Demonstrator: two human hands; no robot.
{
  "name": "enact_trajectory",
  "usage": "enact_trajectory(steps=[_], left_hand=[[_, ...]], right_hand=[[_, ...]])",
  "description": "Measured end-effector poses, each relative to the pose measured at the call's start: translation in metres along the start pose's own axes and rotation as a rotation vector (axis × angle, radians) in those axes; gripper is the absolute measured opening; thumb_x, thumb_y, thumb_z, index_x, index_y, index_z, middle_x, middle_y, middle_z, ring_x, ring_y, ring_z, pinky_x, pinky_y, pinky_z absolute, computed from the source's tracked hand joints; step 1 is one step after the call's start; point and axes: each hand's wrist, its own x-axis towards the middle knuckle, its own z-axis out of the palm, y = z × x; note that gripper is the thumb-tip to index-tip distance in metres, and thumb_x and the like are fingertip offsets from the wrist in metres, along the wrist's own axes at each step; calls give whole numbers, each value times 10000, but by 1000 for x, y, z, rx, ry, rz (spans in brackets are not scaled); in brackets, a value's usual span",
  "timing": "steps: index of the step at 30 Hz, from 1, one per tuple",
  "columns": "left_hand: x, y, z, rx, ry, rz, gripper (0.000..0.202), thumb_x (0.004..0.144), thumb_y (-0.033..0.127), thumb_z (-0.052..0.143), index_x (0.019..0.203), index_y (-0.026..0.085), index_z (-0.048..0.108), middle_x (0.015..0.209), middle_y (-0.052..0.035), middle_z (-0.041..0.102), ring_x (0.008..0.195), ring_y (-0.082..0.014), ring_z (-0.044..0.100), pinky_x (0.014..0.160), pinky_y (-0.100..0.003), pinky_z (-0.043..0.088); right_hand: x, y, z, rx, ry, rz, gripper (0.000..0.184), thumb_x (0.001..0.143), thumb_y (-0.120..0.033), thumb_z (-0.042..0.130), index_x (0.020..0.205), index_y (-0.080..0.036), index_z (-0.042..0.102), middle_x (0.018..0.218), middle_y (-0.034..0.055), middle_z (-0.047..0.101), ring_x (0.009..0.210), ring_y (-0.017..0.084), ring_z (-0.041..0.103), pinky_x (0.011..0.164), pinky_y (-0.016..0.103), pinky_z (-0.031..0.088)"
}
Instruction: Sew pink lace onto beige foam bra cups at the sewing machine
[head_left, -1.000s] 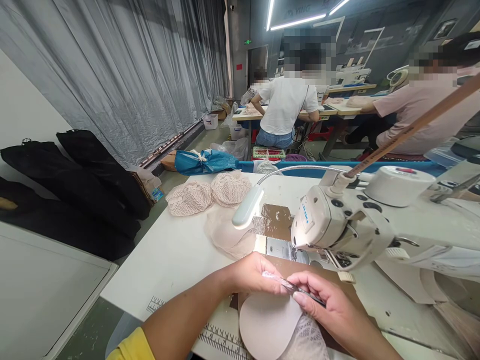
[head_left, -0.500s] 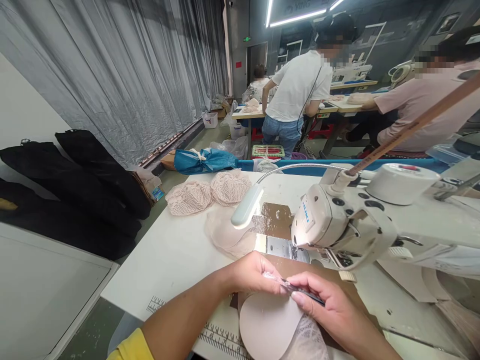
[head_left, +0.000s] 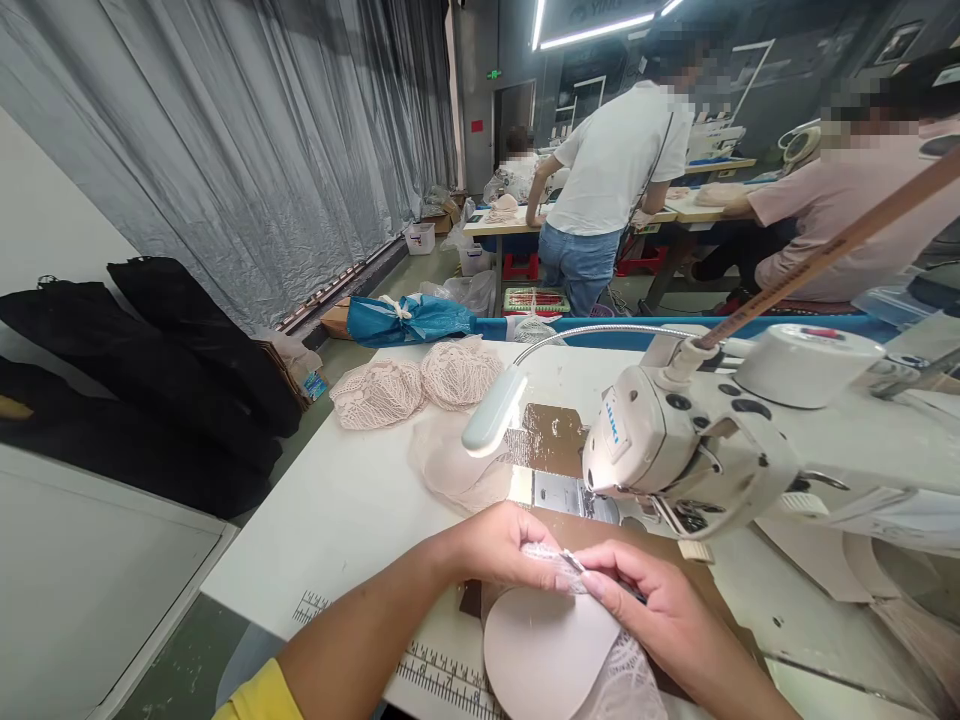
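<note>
My left hand [head_left: 501,545] is closed, pinching the lace edge of a beige bra cup [head_left: 546,650] that lies at the table's front edge. My right hand [head_left: 660,610] is closed on a small dark metal tool [head_left: 592,578], its tip at the lace between the two hands. White lace [head_left: 626,685] spills out under the cup's right side. The white sewing machine [head_left: 705,450] stands just behind and to the right of my hands.
Two lace-covered cups [head_left: 420,385] and a pile of plain cups [head_left: 450,465] lie further back on the white table [head_left: 337,510]. A gooseneck lamp [head_left: 493,412] hangs over the needle plate. Black bags [head_left: 150,370] sit at left. Other people work at tables behind.
My hands have barely moved; the tool tip sits closer to the lace in my left fingers. The person in the white shirt behind has stood up and shifted right.
</note>
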Motion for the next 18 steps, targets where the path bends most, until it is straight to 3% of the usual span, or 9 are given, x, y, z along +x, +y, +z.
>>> enact_trajectory(steps=[7, 18], left_hand=[[2, -9, -4, -1, 51, 15, 458, 625, 493, 796, 828, 91, 714, 661, -8, 554, 605, -97, 461, 554, -205, 351], [0, -1, 1, 12, -10, 5, 395, 678, 469, 768, 679, 92, 649, 558, 49, 390, 523, -56, 304, 463, -203, 200]], right_hand=[[1, 3, -6, -74, -83, -19, 335, 845, -489, 527, 1005, -253, 702, 952, 42, 725, 887, 237, 650, 793, 339, 499], [2, -3, -2, -87, -125, -20, 299, 885, -481, 491, 948, -258, 681, 929, 27, 703, 875, 219, 639, 779, 320, 497]])
